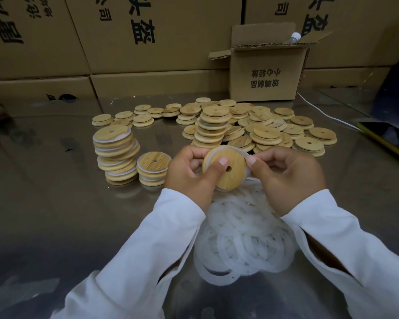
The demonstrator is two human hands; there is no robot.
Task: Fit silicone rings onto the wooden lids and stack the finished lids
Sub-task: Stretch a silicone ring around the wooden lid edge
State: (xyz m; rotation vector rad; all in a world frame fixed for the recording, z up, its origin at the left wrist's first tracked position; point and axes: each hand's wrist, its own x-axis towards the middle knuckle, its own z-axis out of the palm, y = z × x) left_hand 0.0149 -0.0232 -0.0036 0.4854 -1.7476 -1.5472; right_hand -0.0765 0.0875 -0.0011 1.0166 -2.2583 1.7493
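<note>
Gripping wooden lid point(233, 180) w/ L hand point(189, 173): thumb flat on its face just beside the ctr hole, fingers curled behind the rim. Pinching silicone ring point(241, 151) w/ R hand point(283, 178) at the lid's 2 o'clock edge, thumb tip on the white band, other fingers curled behind. Ring seen round the rim from approx 11 to 4 o'clock, remainder hidden by hands. Lid tilted, face toward camera, held clear of the metal table point(55, 203).

At 6 o'clock, right under the hands: loose pile of rings point(244, 238) on the table, btwn the white sleeves point(148, 238).

At 9 o'clock: short stack point(153, 169) of ringed lids. Just beside it, toward 10: tall leaning stack point(115, 155), white bands showing btwn layers.

From 12 to 2 o'clock: heap of bare lids point(274, 132), w/ one taller pile point(213, 127) in it at 12. More bare lids scattered toward 11.

Farther out at 1 o'clock: open carton point(265, 72) w/ printed chars, clear bottle top point(295, 36) poking out. Big cartons point(124, 42) along the back.

At 2 o'clock: white cable point(320, 111) on the table. At 3 o'clock: dark flat item w/ yellow edge point(382, 139), cannot tell what.
</note>
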